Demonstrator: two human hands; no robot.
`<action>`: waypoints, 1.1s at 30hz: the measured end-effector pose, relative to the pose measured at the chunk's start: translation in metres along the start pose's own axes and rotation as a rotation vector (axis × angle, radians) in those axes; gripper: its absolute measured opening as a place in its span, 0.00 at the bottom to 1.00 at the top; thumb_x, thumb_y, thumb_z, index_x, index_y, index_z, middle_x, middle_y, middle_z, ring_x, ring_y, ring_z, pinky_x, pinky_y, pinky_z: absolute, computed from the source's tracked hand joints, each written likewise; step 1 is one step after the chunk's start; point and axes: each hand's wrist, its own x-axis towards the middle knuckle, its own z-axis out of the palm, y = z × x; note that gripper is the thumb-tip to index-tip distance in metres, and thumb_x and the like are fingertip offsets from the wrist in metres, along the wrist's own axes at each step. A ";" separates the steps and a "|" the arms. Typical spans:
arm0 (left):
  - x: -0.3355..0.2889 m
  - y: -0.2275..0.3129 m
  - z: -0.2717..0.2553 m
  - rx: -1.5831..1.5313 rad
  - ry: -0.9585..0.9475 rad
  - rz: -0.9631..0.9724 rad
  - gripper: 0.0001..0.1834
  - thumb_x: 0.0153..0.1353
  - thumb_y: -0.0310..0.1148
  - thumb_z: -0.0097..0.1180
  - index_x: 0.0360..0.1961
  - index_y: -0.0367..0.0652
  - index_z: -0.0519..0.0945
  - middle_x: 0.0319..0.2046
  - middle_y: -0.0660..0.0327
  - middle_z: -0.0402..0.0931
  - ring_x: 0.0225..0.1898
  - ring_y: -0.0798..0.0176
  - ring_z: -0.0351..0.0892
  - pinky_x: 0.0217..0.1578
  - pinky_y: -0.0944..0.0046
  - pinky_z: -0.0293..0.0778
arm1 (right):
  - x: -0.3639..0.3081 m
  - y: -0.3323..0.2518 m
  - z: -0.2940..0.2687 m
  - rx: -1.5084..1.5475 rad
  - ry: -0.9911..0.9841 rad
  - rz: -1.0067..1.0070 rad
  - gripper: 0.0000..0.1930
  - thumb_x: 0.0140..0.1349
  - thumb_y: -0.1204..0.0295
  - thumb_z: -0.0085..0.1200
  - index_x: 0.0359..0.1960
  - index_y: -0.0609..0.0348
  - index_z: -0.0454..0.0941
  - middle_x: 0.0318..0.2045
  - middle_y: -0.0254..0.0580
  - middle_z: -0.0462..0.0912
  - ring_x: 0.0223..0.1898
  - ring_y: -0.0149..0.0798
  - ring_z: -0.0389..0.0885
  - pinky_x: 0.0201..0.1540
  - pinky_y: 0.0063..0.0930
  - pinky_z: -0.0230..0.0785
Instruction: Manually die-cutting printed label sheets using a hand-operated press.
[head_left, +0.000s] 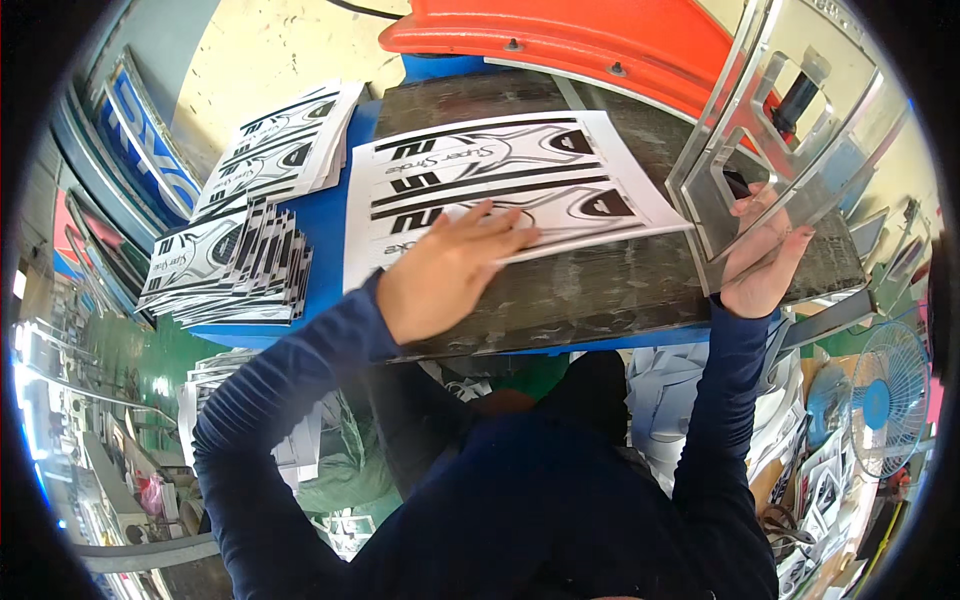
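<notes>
Orange metal of the press head [560,40] arches over a dark, worn platen [600,290], which sits on a blue worktop [325,235]. On the platen lies a white printed sheet [500,170] with black graphic shapes, its near edge running toward the platen's right side. The left hand [445,270] lies flat and spread on the sheet's lower part, fingers apart, pinning it down. The right hand [760,260] is closed on the clear acrylic handle frame [770,130] at the platen's right. My judgement: the sheet should be smoothed flat and squared to the platen edges, and the left hand should be well clear before the frame moves. Stacks of similar printed sheets [250,220] rest on the worktop to the left.
</notes>
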 end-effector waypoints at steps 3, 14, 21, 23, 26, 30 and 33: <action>-0.006 0.022 0.018 -0.026 0.006 0.004 0.26 0.68 0.27 0.47 0.68 0.52 0.68 0.68 0.51 0.65 0.71 0.43 0.60 0.65 0.35 0.61 | 0.000 -0.001 -0.001 0.012 -0.031 -0.026 0.40 0.69 0.40 0.43 0.52 0.78 0.75 0.49 0.55 0.78 0.45 0.40 0.75 0.53 0.36 0.61; -0.003 0.036 0.009 -0.023 -0.079 -0.018 0.46 0.61 0.62 0.57 0.74 0.54 0.58 0.74 0.51 0.51 0.75 0.36 0.46 0.65 0.21 0.44 | 0.022 -0.044 -0.021 -0.540 -0.267 -0.133 0.34 0.61 0.47 0.61 0.49 0.74 0.79 0.49 0.52 0.83 0.50 0.39 0.80 0.58 0.34 0.66; -0.062 -0.033 -0.052 -0.154 -0.019 -0.457 0.39 0.68 0.51 0.53 0.75 0.48 0.56 0.73 0.51 0.56 0.77 0.45 0.44 0.71 0.36 0.40 | 0.013 -0.059 0.026 -1.050 -0.634 -0.405 0.32 0.42 0.53 0.74 0.43 0.68 0.81 0.34 0.46 0.79 0.39 0.46 0.75 0.50 0.38 0.64; -0.081 -0.043 -0.047 -0.541 0.106 -0.571 0.42 0.67 0.56 0.53 0.73 0.40 0.58 0.72 0.48 0.58 0.76 0.47 0.47 0.71 0.40 0.42 | 0.010 -0.056 0.043 -1.053 -0.742 -0.459 0.33 0.37 0.53 0.76 0.41 0.64 0.82 0.34 0.46 0.79 0.37 0.48 0.75 0.50 0.39 0.61; -0.105 -0.047 -0.031 -0.785 0.345 -0.471 0.45 0.67 0.56 0.53 0.73 0.34 0.55 0.73 0.46 0.56 0.77 0.48 0.44 0.72 0.46 0.38 | 0.001 -0.048 0.063 -1.088 -0.919 -0.502 0.35 0.32 0.48 0.77 0.40 0.59 0.82 0.33 0.40 0.79 0.35 0.45 0.75 0.52 0.39 0.55; -0.117 -0.050 -0.019 -0.672 0.292 -0.269 0.56 0.57 0.55 0.67 0.73 0.31 0.52 0.74 0.45 0.50 0.77 0.41 0.39 0.73 0.48 0.38 | -0.014 -0.037 0.078 -1.089 -1.011 -0.511 0.34 0.33 0.47 0.77 0.37 0.57 0.82 0.31 0.38 0.79 0.34 0.42 0.75 0.51 0.41 0.54; -0.116 -0.056 -0.021 -0.501 0.221 -0.210 0.63 0.47 0.54 0.75 0.73 0.32 0.52 0.74 0.43 0.50 0.77 0.39 0.39 0.73 0.47 0.40 | -0.021 -0.035 0.083 -1.091 -1.066 -0.466 0.33 0.33 0.47 0.77 0.37 0.57 0.82 0.30 0.37 0.78 0.33 0.41 0.75 0.51 0.41 0.53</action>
